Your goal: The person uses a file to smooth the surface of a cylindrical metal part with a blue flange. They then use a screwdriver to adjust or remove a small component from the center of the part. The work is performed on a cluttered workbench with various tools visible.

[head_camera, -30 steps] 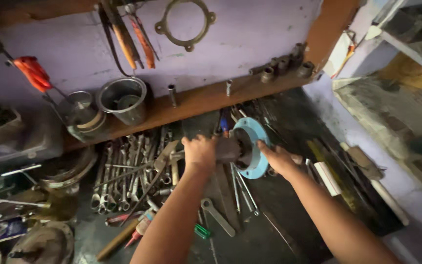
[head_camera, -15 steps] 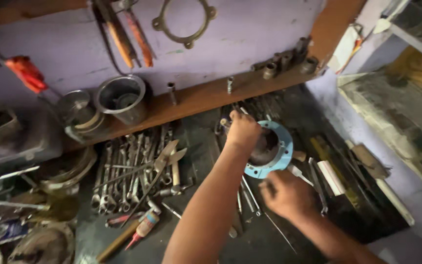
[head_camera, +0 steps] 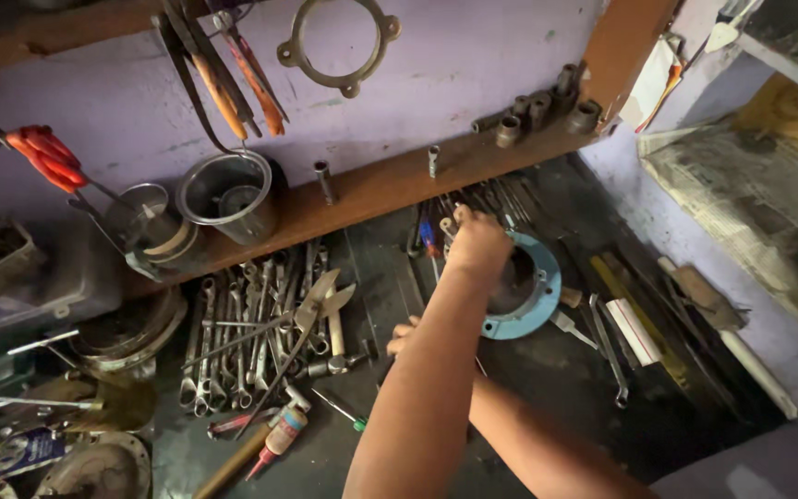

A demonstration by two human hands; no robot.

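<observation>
Nearby, steel pot (smaller cup inside) sits on shelf.

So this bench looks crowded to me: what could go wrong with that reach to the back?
The left hand reaches over the blue ring into packed tools by the wall and might snag or knock some loose. The right hand, mostly hidden under the left arm near the spanners, could bump them unseen.
</observation>
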